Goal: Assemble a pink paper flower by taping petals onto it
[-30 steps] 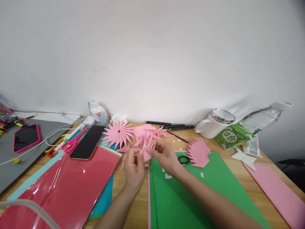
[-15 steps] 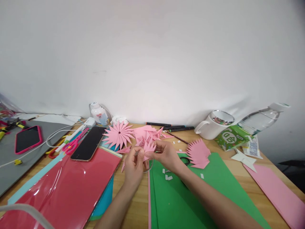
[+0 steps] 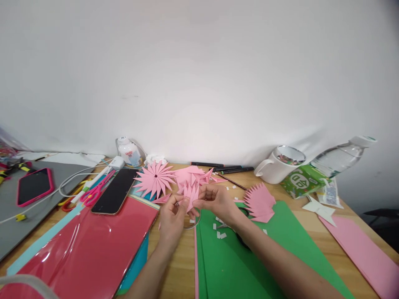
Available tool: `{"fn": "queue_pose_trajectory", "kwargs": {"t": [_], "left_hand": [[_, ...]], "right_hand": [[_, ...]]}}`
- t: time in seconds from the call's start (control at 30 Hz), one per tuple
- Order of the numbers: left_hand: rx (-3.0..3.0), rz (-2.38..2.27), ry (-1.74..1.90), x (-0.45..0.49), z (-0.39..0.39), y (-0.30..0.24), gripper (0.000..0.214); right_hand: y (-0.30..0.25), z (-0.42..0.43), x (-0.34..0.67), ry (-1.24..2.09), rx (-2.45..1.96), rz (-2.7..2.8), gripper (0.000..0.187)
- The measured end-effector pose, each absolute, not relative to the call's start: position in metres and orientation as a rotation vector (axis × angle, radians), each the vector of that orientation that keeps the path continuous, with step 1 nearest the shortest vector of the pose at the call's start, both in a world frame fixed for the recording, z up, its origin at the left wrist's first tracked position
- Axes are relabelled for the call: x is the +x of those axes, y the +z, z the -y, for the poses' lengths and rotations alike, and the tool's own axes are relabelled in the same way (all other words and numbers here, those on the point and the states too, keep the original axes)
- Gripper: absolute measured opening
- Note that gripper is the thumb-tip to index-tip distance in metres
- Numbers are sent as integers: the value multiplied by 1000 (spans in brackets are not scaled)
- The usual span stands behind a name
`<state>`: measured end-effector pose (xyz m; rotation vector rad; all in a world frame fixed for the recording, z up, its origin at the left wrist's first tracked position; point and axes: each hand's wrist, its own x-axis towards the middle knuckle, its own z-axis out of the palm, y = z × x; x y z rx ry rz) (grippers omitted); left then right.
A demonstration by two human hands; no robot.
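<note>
Between my two hands is a small fan of folded pink paper (image 3: 191, 192), its spikes pointing up. My left hand (image 3: 173, 214) is closed on its left side, thumb in front. My right hand (image 3: 215, 202) pinches its right edge between thumb and fingers. Just behind lie a round pink paper star (image 3: 156, 176) and a heap of pink folded pieces (image 3: 188, 174). A half-round pink pleated fan (image 3: 259, 202) rests to the right. Black-handled scissors (image 3: 243, 241) lie on green paper (image 3: 249, 270), partly hidden under my right forearm.
On the left are a red plastic-covered packet (image 3: 90, 245), a black phone (image 3: 115, 193), pink scissors (image 3: 96, 190) and cables. Markers (image 3: 230, 169), a white mug (image 3: 277, 166), a green box (image 3: 301, 182) and a leaning water bottle (image 3: 343, 155) stand toward the wall. White scraps (image 3: 221, 235) dot the green paper.
The pink folded fan has turned slightly, its spikes now more upright. My right forearm has shifted a little, showing more of the black-handled scissors. Both hands keep their hold.
</note>
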<state>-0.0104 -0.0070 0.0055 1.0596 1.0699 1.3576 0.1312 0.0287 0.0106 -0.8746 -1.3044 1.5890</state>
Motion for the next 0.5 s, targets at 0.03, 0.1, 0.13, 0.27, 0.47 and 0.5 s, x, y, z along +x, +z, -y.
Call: {"fn": "queue_pose_trajectory", "kwargs": {"t": [0.03,0.1,0.13,0.27,0.47,0.5], "left_hand": [[987,-1017,1352,-10,6,6,35],[800,-899,1311,-10,4,8,47],[713,-853,1256,-11,3,8,52],[615,-758,988,-16,3,9,41],[608,-704,1024,-20,3,6,30],[602,-719,1066,-19,3,6,34]], "right_hand": [[11,-31,133,1585,-882,1329,38],[14,-34,139,1581,-873,1399,36],[16,-35,141,1576,-862,1441,34],[24,-36,150,1561,-833,1602,27],[24,-36,148,1584,-870,1517,34],[23,-37,147,1590,-886,1473,35]]}}
